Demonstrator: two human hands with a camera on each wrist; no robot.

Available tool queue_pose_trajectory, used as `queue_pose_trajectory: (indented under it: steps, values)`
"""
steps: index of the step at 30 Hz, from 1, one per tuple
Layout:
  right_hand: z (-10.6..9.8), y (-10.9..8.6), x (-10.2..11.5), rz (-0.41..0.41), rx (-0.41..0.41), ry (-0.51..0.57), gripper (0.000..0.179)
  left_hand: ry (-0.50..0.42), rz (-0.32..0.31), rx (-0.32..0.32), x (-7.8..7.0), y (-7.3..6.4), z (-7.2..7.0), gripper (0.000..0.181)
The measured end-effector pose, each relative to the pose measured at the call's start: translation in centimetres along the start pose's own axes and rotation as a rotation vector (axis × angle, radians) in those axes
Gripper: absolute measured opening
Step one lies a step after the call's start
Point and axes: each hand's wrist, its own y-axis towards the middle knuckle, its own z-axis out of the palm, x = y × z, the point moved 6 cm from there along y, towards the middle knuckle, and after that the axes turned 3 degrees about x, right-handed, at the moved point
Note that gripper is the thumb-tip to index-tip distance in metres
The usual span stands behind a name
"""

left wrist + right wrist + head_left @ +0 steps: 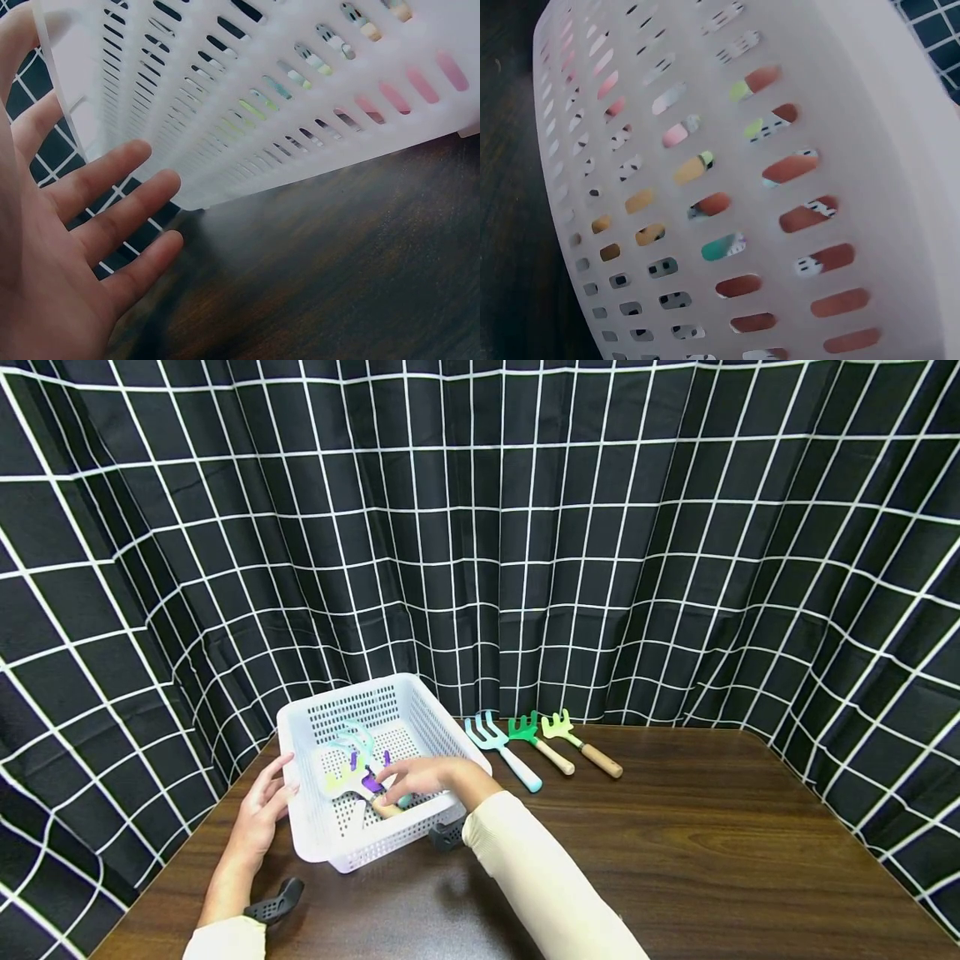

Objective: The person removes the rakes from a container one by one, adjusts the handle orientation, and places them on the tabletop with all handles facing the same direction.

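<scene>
white basket (303, 810) left of centre, lower half of head frame; garden tools (348, 783) inside. left hand (258, 817) with fingers extended, touching basket's left rim. right hand (427, 777) inside basket, fingers at wooden handle (384, 808); whether gripped, cannot tell. three rakes (553, 755) on table (705, 860), right of basket.

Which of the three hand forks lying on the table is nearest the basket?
The blue fork, leftmost; the green fork and lime fork lie farther right.
</scene>
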Motion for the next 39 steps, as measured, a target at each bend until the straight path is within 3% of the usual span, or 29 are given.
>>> queue_pose_trajectory:
  steps: [7,13,21,29,39]
  values:
    - [-2.3,-1.0,0.9,-0.114,-0.286,0.092,0.046,0.027,-0.019,0.009,0.1,0.1,0.0,0.05]
    - [-3.6,-1.6,1.2,-0.199,-0.494,0.099,0.042,0.039,-0.029,0.014,0.2,0.0,0.0,0.05]
    - [-5.0,-2.6,0.9,-0.2,-0.765,0.069,0.033,-0.002,0.011,0.012,0.1,0.0,-0.1,0.049]
    - [-5.4,-3.4,1.0,-0.147,-0.864,-0.019,0.021,-0.015,0.025,0.018,0.0,-0.1,-0.1,0.049]
    - [-5.8,-4.0,0.6,-0.107,-0.997,-0.028,0.015,0.011,-0.002,0.009,0.0,-0.1,-0.1,0.05]
